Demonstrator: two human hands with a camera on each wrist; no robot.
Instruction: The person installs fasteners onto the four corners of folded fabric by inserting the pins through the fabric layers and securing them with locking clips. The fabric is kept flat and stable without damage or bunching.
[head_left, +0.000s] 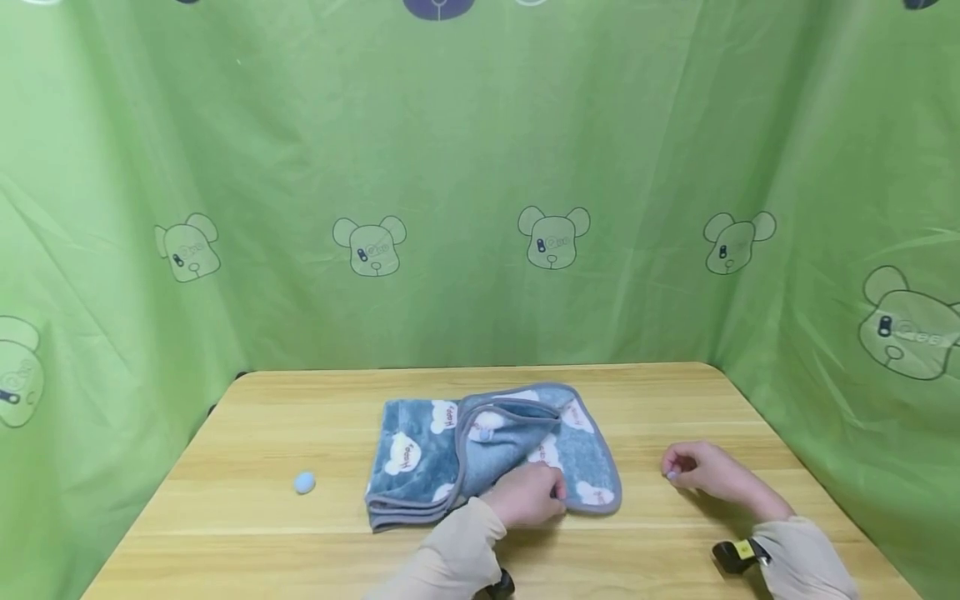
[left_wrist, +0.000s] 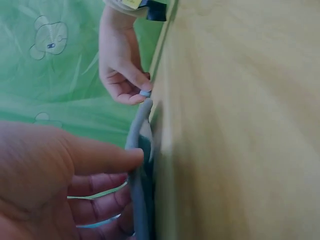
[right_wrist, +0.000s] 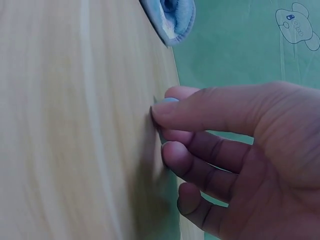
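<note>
A folded blue blanket (head_left: 498, 454) is lying near the middle of the wooden surface (head_left: 247, 467), its grey-bordered top layer turning back on itself, with white bear-head prints showing. The left hand (head_left: 528, 496) is gripping the blanket at the side facing the surface's near edge; in the left wrist view the thumb is pressing one side of the grey border and the fingers are curling behind it. The right hand (head_left: 703, 471) is positioned towards the surface's right edge, well apart from the blanket, with thumb and fingertip clamped together on a small pale blue object (right_wrist: 171, 100) (mostly hidden by the fingers, so its full shape is not being confirmed). Whether this hand is touching the surface, I cannot tell.

A pale blue ball (head_left: 303, 482) is resting towards the left edge of the surface, well apart from the blanket. Both forearms are wearing cream sleeves, and a black device (head_left: 735, 557) with a yellow label is sitting at the right wrist. A green curtain (head_left: 465, 317) with bear-head outlines is hanging behind the far edge and along both sides.
</note>
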